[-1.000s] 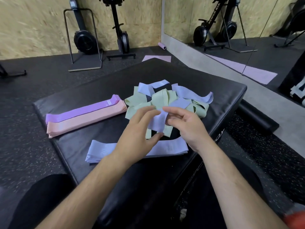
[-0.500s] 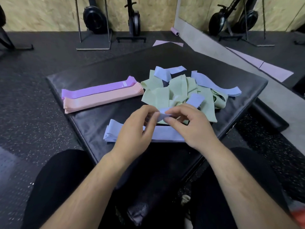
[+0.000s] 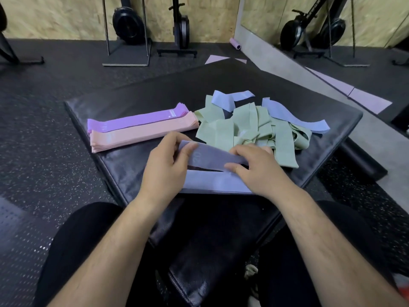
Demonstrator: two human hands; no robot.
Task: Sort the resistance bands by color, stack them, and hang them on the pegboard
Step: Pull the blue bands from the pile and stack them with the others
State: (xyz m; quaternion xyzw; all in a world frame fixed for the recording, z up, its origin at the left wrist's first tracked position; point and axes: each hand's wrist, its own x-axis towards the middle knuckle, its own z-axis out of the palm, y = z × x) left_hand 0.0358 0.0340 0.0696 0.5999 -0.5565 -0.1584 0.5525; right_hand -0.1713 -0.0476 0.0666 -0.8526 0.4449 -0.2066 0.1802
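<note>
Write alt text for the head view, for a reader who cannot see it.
The left hand and right hand hold a blue band over a blue stack on a black pad. Behind lie a purple stack, a pink stack and a loose pile of green and blue bands.

Both ends of the blue band [image 3: 212, 158] vanish under the left hand [image 3: 164, 165] and the right hand [image 3: 259, 171], which also cover much of the blue stack [image 3: 217, 182] at the near edge of the pad [image 3: 124, 165]. The band's pale print is too blurred to read. In the green heap [image 3: 254, 129], loose blue bands [image 3: 223, 103] lie partly buried, their number unclear.
</note>
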